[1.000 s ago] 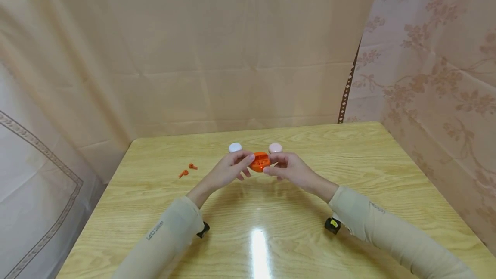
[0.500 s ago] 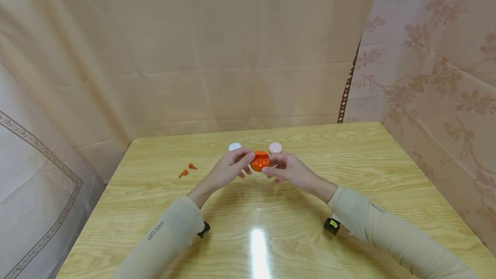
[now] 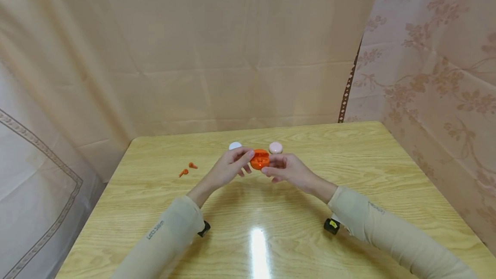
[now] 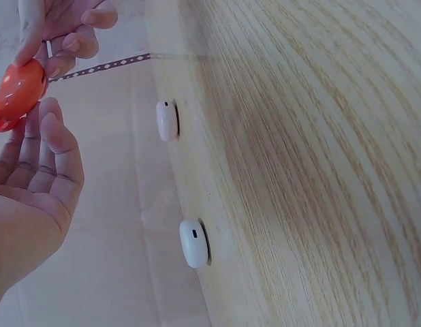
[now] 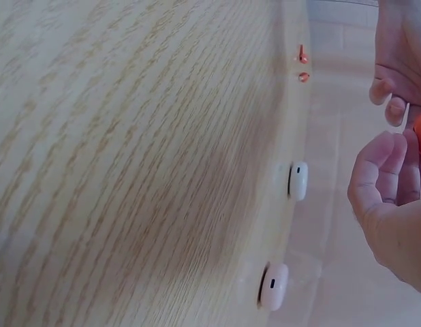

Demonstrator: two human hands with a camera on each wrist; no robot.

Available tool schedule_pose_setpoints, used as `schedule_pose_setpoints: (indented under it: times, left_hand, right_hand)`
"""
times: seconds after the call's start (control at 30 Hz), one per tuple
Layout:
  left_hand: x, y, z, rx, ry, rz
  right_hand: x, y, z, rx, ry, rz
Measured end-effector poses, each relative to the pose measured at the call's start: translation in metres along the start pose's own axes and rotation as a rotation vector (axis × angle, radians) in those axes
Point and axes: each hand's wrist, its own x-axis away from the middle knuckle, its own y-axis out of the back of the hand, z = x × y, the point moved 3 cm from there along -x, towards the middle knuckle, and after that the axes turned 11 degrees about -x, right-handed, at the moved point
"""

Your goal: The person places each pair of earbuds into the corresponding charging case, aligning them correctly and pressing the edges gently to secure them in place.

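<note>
Between both hands, raised above the table, is a round orange earbud case (image 3: 260, 161) with its lid up and its inner slots facing the head camera. My left hand (image 3: 231, 166) pinches its left side, thumb on the front. On the other side my right hand (image 3: 289, 170) grips the case between thumb and fingers. The left wrist view shows the glossy outside of the orange case (image 4: 20, 90) at the fingertips; in the right wrist view only an edge of it shows. Two orange earbuds (image 3: 184, 172) lie loose on the table to the left of my left hand.
Behind the hands, a white earbud case (image 3: 235, 146) and a pink earbud case (image 3: 275, 147) sit closed on the wooden table (image 3: 348, 154). The left hand partly covers the white one. Beige curtains (image 3: 240, 55) hang just past the table's far edge.
The orange case has tipped so its lid stands higher and the slots show from a different angle. Both hands keep their hold, with only slight finger shifts. The loose earbuds stay put.
</note>
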Motion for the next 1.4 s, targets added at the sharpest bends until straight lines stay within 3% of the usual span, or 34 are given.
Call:
schedule_pose_setpoints:
  times: [0.37, 0.63, 0.73, 0.9, 1.13, 1.23, 1.4]
  left_hand:
    - [0.001, 0.001, 0.002, -0.019, 0.018, 0.000]
    - [0.012, 0.014, 0.013, -0.119, 0.049, -0.036]
    - [0.018, 0.022, 0.020, -0.219, 0.024, -0.065]
    - [0.029, 0.036, 0.033, -0.476, -0.030, -0.094]
    - [0.045, 0.064, 0.052, -0.810, 0.044, -0.075]
    - [0.051, 0.076, 0.062, -0.861, 0.085, -0.049]
    - [0.061, 0.093, 0.079, -0.861, 0.122, -0.046]
  right_hand:
    - [0.003, 0.001, 0.004, 0.023, 0.012, -0.013]
    - [0.006, 0.007, 0.001, 0.026, 0.001, -0.053]
    - [0.007, 0.009, 0.000, 0.025, 0.001, -0.048]
    - [0.007, 0.012, -0.003, 0.017, -0.008, -0.040]
    - [0.008, 0.012, -0.003, 0.000, -0.028, -0.046]
    - [0.008, 0.013, -0.003, -0.007, -0.034, -0.049]
    - [0.008, 0.014, -0.005, -0.006, -0.041, -0.054]
